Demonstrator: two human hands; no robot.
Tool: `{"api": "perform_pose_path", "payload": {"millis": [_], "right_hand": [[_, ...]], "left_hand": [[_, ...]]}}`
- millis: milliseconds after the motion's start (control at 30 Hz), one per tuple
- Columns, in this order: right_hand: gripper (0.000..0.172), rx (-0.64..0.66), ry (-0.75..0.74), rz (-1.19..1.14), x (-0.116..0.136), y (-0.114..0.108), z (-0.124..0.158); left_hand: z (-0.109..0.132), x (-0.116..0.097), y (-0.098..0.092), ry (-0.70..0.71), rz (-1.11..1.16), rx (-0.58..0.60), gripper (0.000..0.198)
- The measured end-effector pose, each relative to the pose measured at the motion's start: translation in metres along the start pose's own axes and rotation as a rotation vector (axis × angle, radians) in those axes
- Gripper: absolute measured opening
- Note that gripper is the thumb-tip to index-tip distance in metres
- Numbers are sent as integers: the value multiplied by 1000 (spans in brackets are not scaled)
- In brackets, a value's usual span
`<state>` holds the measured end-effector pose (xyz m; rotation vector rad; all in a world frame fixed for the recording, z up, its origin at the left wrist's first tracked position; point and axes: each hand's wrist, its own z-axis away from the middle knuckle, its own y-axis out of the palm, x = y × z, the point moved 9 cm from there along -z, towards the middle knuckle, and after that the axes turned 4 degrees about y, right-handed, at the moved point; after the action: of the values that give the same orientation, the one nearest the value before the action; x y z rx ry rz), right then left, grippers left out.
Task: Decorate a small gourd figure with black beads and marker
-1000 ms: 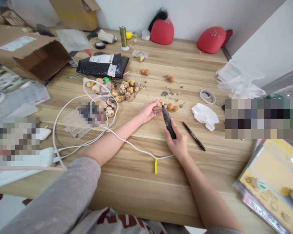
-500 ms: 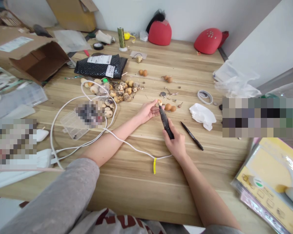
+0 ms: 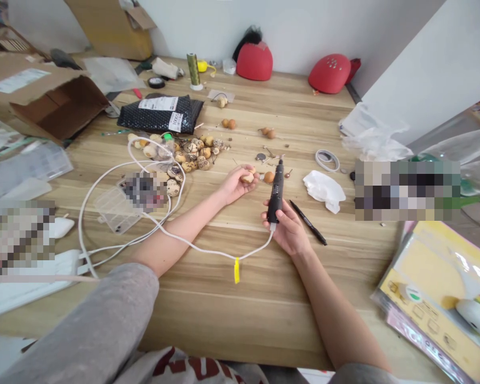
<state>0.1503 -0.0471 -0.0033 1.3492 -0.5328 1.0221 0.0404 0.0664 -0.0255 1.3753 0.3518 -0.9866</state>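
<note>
**Black pen tool (image 3: 275, 193) upright, gourd (image 3: 247, 177) just left of it**

Right hand (image 3: 288, 233) closed round its lower end. Long axis runs away from the person, tip far, white cable (image 3: 208, 250) off the near end. Left hand (image 3: 232, 185) cups the tan gourd low over the wooden table (image 3: 224, 309). Gourd sits left of the shaft, not touching the tip.

A small tan gourd (image 3: 247, 177) is largely covered by the fingers of the left hand (image 3: 234, 185), the tip of the black corded rotary tool (image 3: 276, 189) is too small to be made out, and a yellow plastic-wrapped booklet (image 3: 444, 298) is cut off by the right edge.
</note>
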Motion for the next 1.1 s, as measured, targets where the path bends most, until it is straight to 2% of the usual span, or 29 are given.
{"api": "perform_pose_path", "payload": {"millis": [200, 300, 433, 600, 867, 967, 1100], "right_hand": [[50, 11, 57, -112, -6, -2, 1], [50, 17, 59, -130, -7, -3, 1], [49, 91, 79, -112, -7, 5, 2], [57, 163, 80, -120, -5, 16, 5], [68, 115, 101, -88, -7, 11, 5], [67, 139, 122, -61, -9, 15, 5], [55, 134, 118, -51, -10, 17, 4]], "left_hand": [[1, -1, 1, 12, -10, 19, 33], [1, -1, 2, 9, -2, 23, 29], [1, 0, 2, -2, 6, 7, 21], [2, 0, 1, -14, -2, -36, 9], [3, 4, 1, -56, -16, -42, 13], [2, 5, 1, -54, -27, -44, 14], [2, 3, 0, -25, -34, -37, 13]]}}
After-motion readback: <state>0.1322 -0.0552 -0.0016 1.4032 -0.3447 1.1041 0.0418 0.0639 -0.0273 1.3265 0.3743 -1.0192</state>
